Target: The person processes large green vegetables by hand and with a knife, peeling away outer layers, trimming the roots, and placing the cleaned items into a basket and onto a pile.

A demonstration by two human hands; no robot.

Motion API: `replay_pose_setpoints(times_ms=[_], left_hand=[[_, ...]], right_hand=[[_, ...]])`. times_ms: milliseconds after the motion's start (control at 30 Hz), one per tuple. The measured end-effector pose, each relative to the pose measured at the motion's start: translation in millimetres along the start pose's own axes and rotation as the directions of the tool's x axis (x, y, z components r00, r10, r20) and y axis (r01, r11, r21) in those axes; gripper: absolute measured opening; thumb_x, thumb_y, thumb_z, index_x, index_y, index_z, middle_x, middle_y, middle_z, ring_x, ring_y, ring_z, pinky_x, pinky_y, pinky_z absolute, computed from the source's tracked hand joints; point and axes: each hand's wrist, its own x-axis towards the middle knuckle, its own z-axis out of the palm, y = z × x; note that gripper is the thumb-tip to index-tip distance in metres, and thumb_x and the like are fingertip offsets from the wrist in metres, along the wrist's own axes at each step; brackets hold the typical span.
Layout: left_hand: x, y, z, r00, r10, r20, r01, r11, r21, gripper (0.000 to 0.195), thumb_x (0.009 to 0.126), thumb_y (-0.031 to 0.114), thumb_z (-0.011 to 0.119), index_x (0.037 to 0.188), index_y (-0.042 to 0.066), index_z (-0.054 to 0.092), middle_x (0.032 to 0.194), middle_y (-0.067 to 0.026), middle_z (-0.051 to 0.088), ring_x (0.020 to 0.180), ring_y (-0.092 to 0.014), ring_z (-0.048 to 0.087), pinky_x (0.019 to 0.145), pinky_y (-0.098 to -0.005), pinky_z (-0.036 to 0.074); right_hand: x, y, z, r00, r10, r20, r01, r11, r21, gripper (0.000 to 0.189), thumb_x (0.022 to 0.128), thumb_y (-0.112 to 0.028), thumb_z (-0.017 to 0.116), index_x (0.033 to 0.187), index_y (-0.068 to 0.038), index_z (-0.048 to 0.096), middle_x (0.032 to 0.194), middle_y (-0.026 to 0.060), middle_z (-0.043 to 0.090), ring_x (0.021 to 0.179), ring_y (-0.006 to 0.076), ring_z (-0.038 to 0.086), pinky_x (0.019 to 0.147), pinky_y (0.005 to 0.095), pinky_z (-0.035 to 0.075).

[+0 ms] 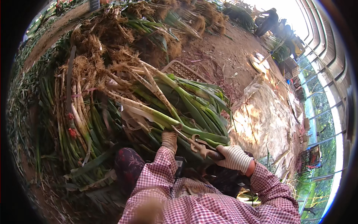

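My left hand [169, 140], in a soiled ribbed work glove, is under the long green-and-white stalks of leek-like onions [148, 110]. Its fingers are hidden by the stalks. In a striped white glove, my right hand [233, 158] grips the handle of a bladed tool [201, 148] with a curled brown guard. The tool's narrow end points up and left, beside the stalk above my left hand. Matted brown roots [123, 67] tip the stalks at the far side. Broad green leaves [204, 112] spread to the right and bend down near my right hand.
A tied onion bundle [74, 106] lies at left, under a long grey strip [70, 81] with red wrapping. Behind the leaves is a beige plastic crate [184, 70]. More rooted bundles [179, 19] lie beyond. A pale sheet [265, 123] covers ground at right.
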Motion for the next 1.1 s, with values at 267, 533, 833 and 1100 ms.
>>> replay_pose_setpoints(times_ms=[267, 533, 833, 1100], left_hand=[[-6, 7, 8, 0.992, -0.127, -0.027, 0.122, 0.983, -0.139, 0.041, 0.099, 0.018, 0.027, 0.132, -0.006, 0.034, 0.128, -0.0195, 0.05, 0.111, -0.024, 0.053, 0.094, -0.0336, 0.045], [-11, -16, -8, 0.994, 0.104, 0.033, -0.098, 0.984, -0.152, 0.051, 0.077, 0.008, 0.074, 0.123, 0.001, 0.051, 0.111, -0.0132, 0.062, 0.098, -0.02, 0.059, 0.09, -0.0329, 0.049], [-33, 18, 31, 0.975, -0.221, 0.004, 0.175, 0.76, -0.626, 0.053, 0.076, 0.002, 0.072, 0.123, -0.002, 0.048, 0.119, -0.0127, 0.056, 0.102, -0.02, 0.056, 0.085, -0.0322, 0.05], [-52, 16, 20, 0.977, -0.144, -0.157, 0.109, 0.971, -0.213, 0.048, 0.073, 0.018, 0.081, 0.109, -0.003, 0.057, 0.096, -0.0084, 0.063, 0.08, -0.016, 0.057, 0.074, -0.0327, 0.048]], right_hand=[[31, 16, 13, 0.999, 0.012, 0.05, -0.007, 0.996, -0.093, 0.037, 0.074, -0.032, 0.07, 0.093, -0.004, 0.057, 0.073, 0.0194, 0.062, 0.072, 0.0396, 0.063, 0.063, 0.045, 0.05], [68, 73, 60, 0.96, 0.145, -0.24, -0.104, 0.979, 0.174, 0.042, 0.066, -0.026, 0.074, 0.097, -0.002, 0.058, 0.081, 0.021, 0.063, 0.079, 0.0378, 0.063, 0.07, 0.042, 0.05], [73, 23, 62, 0.941, 0.287, -0.181, -0.189, 0.886, 0.424, 0.049, 0.067, -0.023, 0.075, 0.106, -0.001, 0.054, 0.084, 0.0243, 0.062, 0.084, 0.0387, 0.063, 0.072, 0.0397, 0.049], [11, 18, 26, 0.994, -0.026, -0.109, 0.038, 0.994, 0.104, 0.044, 0.073, -0.03, 0.073, 0.103, -0.003, 0.056, 0.078, 0.0212, 0.062, 0.077, 0.0381, 0.064, 0.066, 0.0405, 0.05]])
